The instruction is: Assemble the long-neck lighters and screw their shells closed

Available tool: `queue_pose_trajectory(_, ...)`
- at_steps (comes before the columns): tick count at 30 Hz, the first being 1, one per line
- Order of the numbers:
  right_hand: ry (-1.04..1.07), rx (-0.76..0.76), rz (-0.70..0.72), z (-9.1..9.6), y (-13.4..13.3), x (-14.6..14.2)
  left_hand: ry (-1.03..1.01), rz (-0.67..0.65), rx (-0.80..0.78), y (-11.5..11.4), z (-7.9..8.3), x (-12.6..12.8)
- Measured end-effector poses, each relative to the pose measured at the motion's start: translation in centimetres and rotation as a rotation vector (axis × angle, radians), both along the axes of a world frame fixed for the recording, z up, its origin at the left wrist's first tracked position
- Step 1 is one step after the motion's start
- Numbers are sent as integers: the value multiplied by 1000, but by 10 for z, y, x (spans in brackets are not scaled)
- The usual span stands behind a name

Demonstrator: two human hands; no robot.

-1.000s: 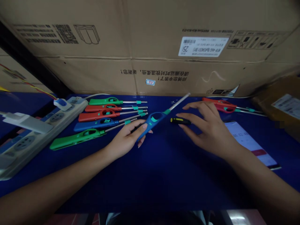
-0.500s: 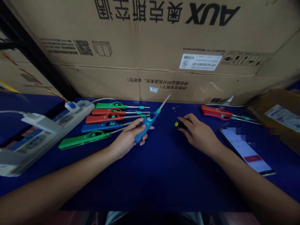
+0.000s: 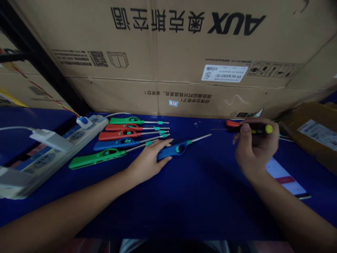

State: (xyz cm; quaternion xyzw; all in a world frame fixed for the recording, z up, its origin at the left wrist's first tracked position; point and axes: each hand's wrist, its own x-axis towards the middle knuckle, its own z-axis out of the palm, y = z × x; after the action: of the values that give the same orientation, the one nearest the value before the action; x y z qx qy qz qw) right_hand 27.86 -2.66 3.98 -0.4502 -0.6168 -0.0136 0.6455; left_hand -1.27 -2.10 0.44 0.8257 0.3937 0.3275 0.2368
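Observation:
My left hand [image 3: 149, 156] has its thumb and fingers around the rear end of a blue stick lighter [image 3: 168, 151], low over the blue table, its metal nozzle pointing right. My right hand [image 3: 255, 149] is closed around a screwdriver [image 3: 259, 128] with a black and yellow handle. Its thin shaft points left. To the left lie several more stick lighters in a row, among them a green lighter [image 3: 96, 159], a blue lighter [image 3: 113, 143] and a red lighter [image 3: 119, 134]. Partly hidden behind my right hand is a red lighter [image 3: 231, 123].
A white power strip [image 3: 56, 154] with plugs and cables runs along the left. The large cardboard box [image 3: 158, 63] walls off the back. At right are a phone [image 3: 283, 175], partly covered by my right hand, and a brown package [image 3: 313, 130]. Small bright slivers [image 3: 196, 124] lie near the box.
My left hand has lowered the blue lighter and its nozzle has swung from steeply raised to nearly level. My right hand has moved right and turned, so the screwdriver's shaft now shows, pointing left.

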Motion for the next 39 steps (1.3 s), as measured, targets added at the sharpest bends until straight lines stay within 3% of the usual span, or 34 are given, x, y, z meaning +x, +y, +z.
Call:
queue_pose_trajectory(3, 33, -48, 9, 0, 1, -2, 26, -78, -32, -2, 1, 2)
queue_pose_trajectory(5, -58, -155, 67, -3, 4, -2, 48, -99, -40, -3, 3, 3)
queue_pose_trajectory(10, -70, -321, 159, -16, 15, 4, 76, -25, -8, -1, 11, -1)
queue_pose_trajectory(20, -87, -397, 189, -27, 23, 9, -2, -19, -112, 3, 14, -2)
queue_pose_trajectory(28, -100, -382, 177, -25, 24, 10, 53, -73, 22, 2, 11, 0)
queue_pose_trajectory(33, -36, -369, 183, -23, 22, 7, 78, -94, 2, -2, 16, -1)
queue_pose_trajectory(39, 217, -264, 172, 6, 4, -9, 61, -169, -89, -9, 13, 5)
